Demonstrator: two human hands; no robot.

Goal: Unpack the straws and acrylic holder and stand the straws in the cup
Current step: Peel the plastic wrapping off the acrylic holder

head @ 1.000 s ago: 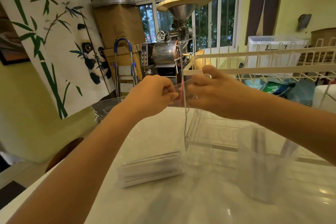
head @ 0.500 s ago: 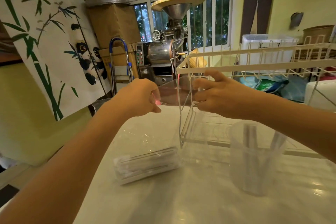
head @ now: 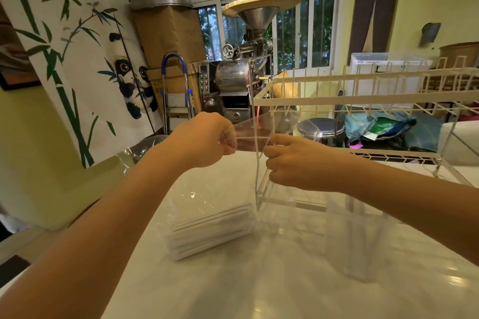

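A clear acrylic holder (head: 282,201) stands on the white table (head: 233,287), in front of me. My left hand (head: 207,138) pinches a clear plastic film (head: 255,132) at its left end. My right hand (head: 290,160) grips the film's other end at the holder's upright front edge. The film stretches taut between both hands above the holder. A wrapped pack of white straws (head: 212,230) lies flat on the table below my hands. At the right stands a clear cup (head: 363,243), blurred, with a few straws upright in it.
A white wire dish rack (head: 363,101) stands behind and to the right of the holder. Crumpled clear wrapping (head: 140,150) lies at the table's far left edge. A coffee roaster (head: 241,80), boxes and a step ladder stand beyond the table.
My hands have drawn apart, the left one moving left, and the film now spans the gap. My right hand has dropped lower along the holder's edge.
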